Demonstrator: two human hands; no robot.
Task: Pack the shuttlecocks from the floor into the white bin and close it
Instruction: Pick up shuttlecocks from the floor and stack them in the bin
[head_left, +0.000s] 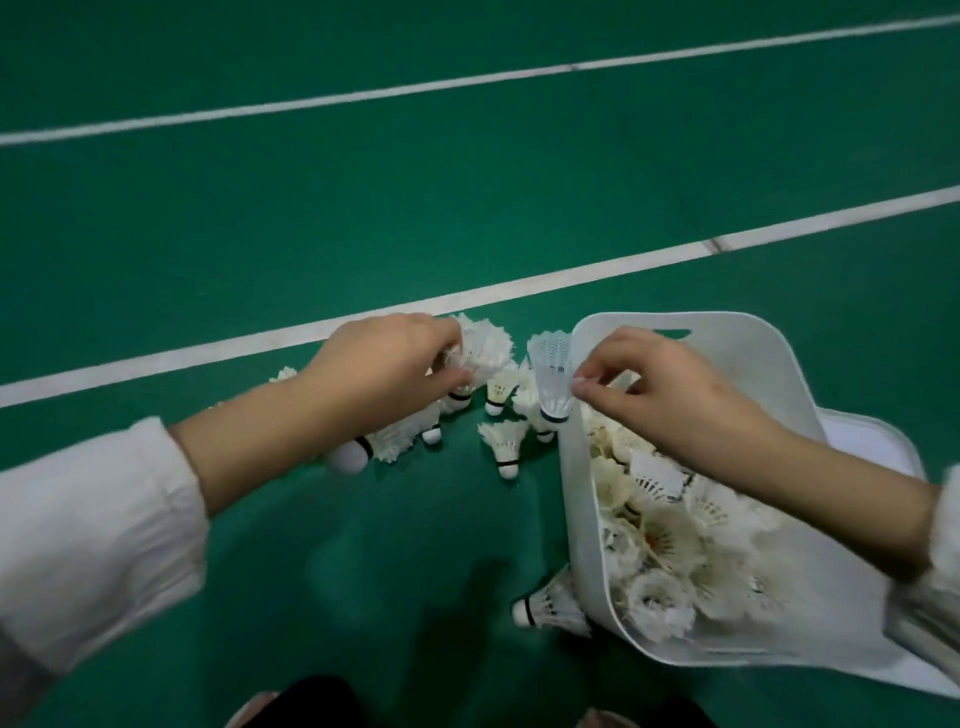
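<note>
1. The left hand is closed around a bunch of white feather shuttlecocks, to the left of the white plastic bin.
2. The right hand pinches one white shuttlecock with a netted plastic skirt between thumb and fingertips, cork down, right at the bin's left rim.
3. The bin, soft-walled with a slot handle at its far end, is heaped with yellowed white feather shuttlecocks.
4. Loose shuttlecocks with white cork tips and black bands lie on the green court floor, left of the bin; one more lies against the bin's near left wall.
5. The right forearm covers part of the bin's contents; a white panel behind the bin is partly hidden.
</note>
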